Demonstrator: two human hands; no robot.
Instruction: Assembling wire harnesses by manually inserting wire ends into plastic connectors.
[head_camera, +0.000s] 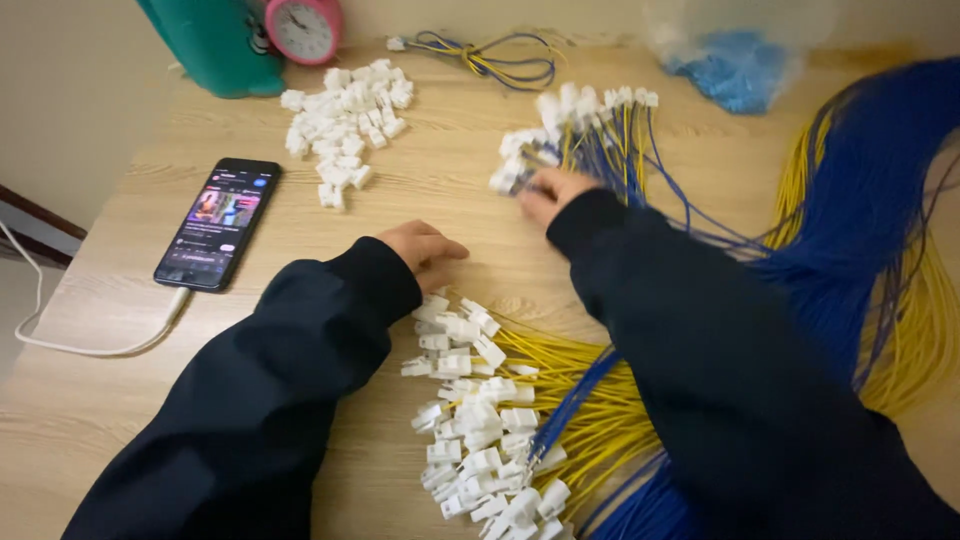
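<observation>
The right hand (553, 190) grips the white plugs of a wire bundle (590, 130) at the back of the wooden worktop (440, 190). The left hand (425, 248) rests loosely curled and empty, just beyond a second bundle (480, 420).

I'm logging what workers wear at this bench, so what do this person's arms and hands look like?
Both arms are covered by long, loose, dark navy sleeves that end at the wrist in plain cuffs. The left hand and right hand are bare: no gloves, and no rings or watch show.
</observation>
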